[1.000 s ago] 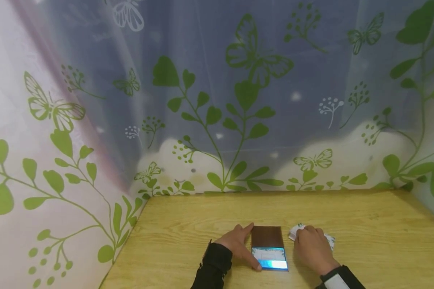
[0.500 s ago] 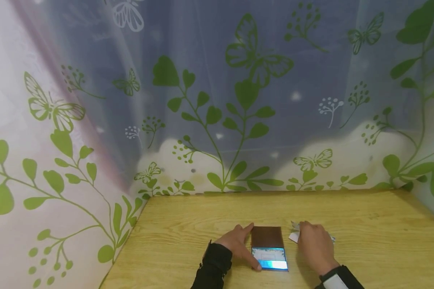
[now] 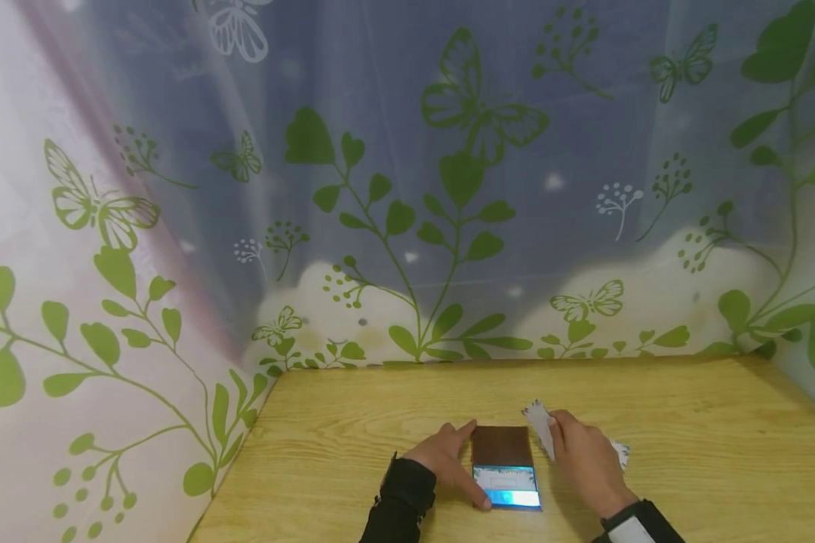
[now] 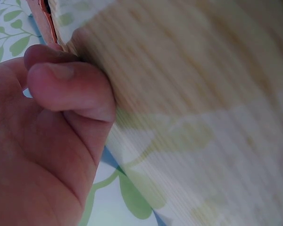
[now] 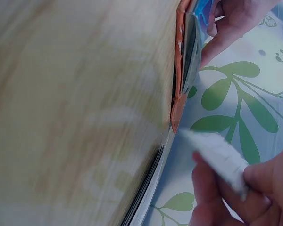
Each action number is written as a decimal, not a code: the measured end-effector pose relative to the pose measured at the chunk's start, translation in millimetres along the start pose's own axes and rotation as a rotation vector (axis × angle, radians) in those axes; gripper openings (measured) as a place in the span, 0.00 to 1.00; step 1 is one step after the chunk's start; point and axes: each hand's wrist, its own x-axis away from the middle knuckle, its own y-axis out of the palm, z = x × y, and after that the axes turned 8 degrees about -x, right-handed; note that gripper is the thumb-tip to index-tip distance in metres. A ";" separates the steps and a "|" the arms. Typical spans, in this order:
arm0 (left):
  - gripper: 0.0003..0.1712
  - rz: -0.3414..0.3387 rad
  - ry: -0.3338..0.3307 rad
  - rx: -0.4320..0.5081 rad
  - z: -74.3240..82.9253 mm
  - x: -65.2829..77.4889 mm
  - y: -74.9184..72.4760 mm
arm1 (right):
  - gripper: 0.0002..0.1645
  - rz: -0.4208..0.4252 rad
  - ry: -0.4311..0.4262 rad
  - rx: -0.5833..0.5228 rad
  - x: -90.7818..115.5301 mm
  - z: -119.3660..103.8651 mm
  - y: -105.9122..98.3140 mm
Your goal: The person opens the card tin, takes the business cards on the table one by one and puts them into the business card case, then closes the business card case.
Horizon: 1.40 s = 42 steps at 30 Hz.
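Note:
A brown card holder [image 3: 501,445] lies flat on the table, with a clear, shiny lower pocket showing a leaf-printed card [image 3: 503,478]. My left hand [image 3: 444,460] holds it at its left edge, index finger by the top corner and thumb on the bottom one; the other fingers look curled in the left wrist view. Just right of the holder, my right hand [image 3: 587,460] pinches a pale card [image 3: 539,428] with a patterned border, tilted up off the table. Behind that hand lie more cards [image 3: 621,452], mostly hidden; the right wrist view shows them as a thin stack [image 5: 144,188].
The wood-grain table [image 3: 353,407] carries the holder and cards near its front. A curtain [image 3: 380,226] printed with butterflies and leaves hangs along the back edge and continues on both sides.
My right hand has lifted a card from the stack and moved it left and away, towards the holder. The left hand and the holder stay where they were.

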 end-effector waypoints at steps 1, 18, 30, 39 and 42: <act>0.71 0.001 0.000 0.000 -0.2 0.1 0.4 | 0.18 -0.003 -0.004 -0.008 0.0 0.2 0.3; 0.71 0.012 0.000 -0.008 0.6 3.1 0.6 | 0.15 -0.074 -0.035 -0.103 -0.8 4.5 7.7; 0.70 0.010 -0.001 -0.026 1.0 2.3 -0.7 | 0.17 -0.134 -0.029 -0.199 0.6 6.0 11.7; 0.71 0.006 -0.010 -0.018 0.8 0.8 -0.8 | 0.23 -0.184 -0.018 -0.239 1.0 4.7 13.4; 0.71 0.008 -0.009 -0.015 1.2 1.5 -0.7 | 0.22 -0.202 -0.005 -0.252 1.9 4.1 15.0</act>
